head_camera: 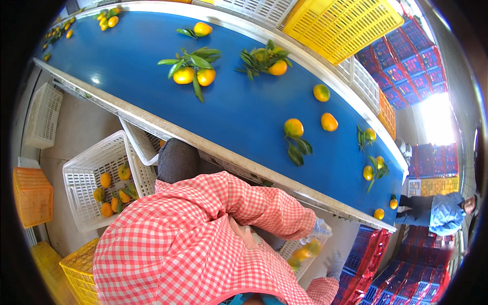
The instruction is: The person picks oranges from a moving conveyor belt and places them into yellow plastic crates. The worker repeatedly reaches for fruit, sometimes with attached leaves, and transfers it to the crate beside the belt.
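My left hand (319, 230), in a pale glove, is at the upper end of a small white crate (309, 267) beside the belt's near edge. Blurred orange and green citrus fruits (305, 251) lie in that crate, just below the hand; whether the fingers grip anything is unclear. To the crate's right is my right hand (334, 264), in a grey glove, blurred, fingers spread and nothing seen in it. Across the top runs a blue conveyor belt (236, 110) bearing loose mandarins (329, 122) and leafy clusters (206, 76).
A white crate (72, 190) with several mandarins stands at lower left, near a yellow crate (78, 263) and an orange crate (34, 198). A yellow crate (343, 26) sits beyond the belt. Strapped blue crates (415, 68) are stacked at right, near a person in blue (444, 214).
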`<control>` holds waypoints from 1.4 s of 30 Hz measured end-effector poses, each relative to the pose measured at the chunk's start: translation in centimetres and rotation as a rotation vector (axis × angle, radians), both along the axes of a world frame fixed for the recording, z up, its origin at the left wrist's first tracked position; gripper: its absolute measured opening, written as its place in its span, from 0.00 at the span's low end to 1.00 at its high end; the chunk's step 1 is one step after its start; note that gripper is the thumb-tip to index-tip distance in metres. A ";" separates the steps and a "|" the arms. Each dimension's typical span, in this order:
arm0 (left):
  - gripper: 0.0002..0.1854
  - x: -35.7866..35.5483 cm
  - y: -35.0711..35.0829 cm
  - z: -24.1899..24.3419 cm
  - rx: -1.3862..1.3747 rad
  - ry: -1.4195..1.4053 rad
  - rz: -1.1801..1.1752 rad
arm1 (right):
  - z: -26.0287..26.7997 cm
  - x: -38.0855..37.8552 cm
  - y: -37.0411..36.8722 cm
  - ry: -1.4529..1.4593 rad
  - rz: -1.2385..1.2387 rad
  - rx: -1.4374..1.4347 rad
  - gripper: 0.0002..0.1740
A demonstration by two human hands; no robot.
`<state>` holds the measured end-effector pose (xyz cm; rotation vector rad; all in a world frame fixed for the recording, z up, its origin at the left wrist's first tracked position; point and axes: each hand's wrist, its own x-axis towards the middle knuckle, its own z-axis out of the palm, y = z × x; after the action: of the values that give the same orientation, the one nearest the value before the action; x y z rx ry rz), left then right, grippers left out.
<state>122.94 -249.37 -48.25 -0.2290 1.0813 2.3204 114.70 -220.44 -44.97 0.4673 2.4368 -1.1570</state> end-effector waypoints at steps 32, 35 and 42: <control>0.46 4.0 -30.8 1.4 -1.432 0.623 0.732 | -1.5 -9.9 -43.4 -0.731 0.917 -0.977 0.36; 0.50 3.0 -29.1 1.9 -1.368 0.671 0.689 | 0.4 -8.5 -42.4 -0.747 0.961 -1.004 0.34; 0.41 4.3 -27.6 5.6 -1.528 0.565 0.652 | 3.8 -5.7 -42.8 -0.461 1.039 -0.853 0.28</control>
<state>127.23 -276.92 -42.64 -0.5317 3.2592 1.4200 108.96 -263.22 -41.14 -0.6494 1.2429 -1.2150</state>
